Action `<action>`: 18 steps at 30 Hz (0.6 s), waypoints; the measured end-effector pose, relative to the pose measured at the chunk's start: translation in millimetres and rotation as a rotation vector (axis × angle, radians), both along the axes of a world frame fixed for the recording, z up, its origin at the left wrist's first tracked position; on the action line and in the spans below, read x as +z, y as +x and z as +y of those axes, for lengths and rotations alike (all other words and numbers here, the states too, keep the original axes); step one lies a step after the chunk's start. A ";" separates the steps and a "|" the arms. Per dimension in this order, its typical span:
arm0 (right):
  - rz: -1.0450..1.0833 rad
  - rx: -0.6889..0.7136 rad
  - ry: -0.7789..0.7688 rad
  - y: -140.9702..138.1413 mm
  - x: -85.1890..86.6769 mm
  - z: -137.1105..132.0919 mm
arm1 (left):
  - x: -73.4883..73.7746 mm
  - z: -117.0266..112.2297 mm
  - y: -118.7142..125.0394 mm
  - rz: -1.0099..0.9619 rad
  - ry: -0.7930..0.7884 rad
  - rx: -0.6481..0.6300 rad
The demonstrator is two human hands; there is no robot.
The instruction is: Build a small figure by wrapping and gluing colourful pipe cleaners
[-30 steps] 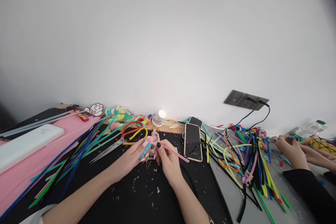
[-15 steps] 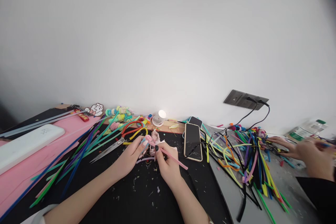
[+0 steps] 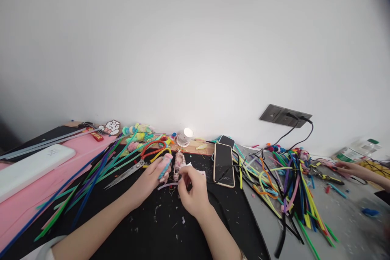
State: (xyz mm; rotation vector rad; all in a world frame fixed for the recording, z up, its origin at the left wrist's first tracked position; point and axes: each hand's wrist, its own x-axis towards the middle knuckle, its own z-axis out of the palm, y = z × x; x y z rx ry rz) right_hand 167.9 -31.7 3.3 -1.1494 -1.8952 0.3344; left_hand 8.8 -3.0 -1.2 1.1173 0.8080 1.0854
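My left hand (image 3: 154, 178) is closed around a small pink and blue coil of pipe cleaner (image 3: 165, 166), held upright just above the black mat. Close beside it is my right hand (image 3: 192, 191), its thumb and fingertips curled together in a pinch. Whatever lies between those fingertips is too small or hidden to name. Behind the hands stands a small pale pink object (image 3: 179, 160), its kind unclear. Scissors (image 3: 131, 170) with red and yellow handles lie left of my left hand. A lilac pipe cleaner (image 3: 167, 185) rests between the hands.
Two phones lie to the right, the nearer one (image 3: 224, 164) on the mat's edge. A paper cup (image 3: 185, 137) stands by the wall. Pipe cleaners (image 3: 292, 187) pile up on the right. A co-worker's hand (image 3: 347, 169) is near pliers (image 3: 329, 178). A white box (image 3: 36, 168) sits left.
The long pink strip that stuck out past my right hand no longer shows. My left hand has turned, showing the coil's blue side. The co-worker's arms have shifted back to the right.
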 end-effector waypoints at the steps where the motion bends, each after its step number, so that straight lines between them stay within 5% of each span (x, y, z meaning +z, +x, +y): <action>1: -0.026 -0.083 0.006 2.0 0.7 2.3 | 0.4 0.2 0.2 -0.105 -0.074 -0.022; 6: -0.302 -0.424 -0.108 11.6 -1.4 13.4 | 3.7 -0.1 -0.8 -0.371 -0.262 -0.079; 12: -0.461 -0.438 -0.278 13.8 -11.4 17.7 | 6.0 0.5 -3.0 -0.470 -0.365 -0.136; 18: -0.303 -0.423 -0.229 16.9 -6.5 20.7 | 7.2 1.2 -5.7 -0.530 -0.399 -0.145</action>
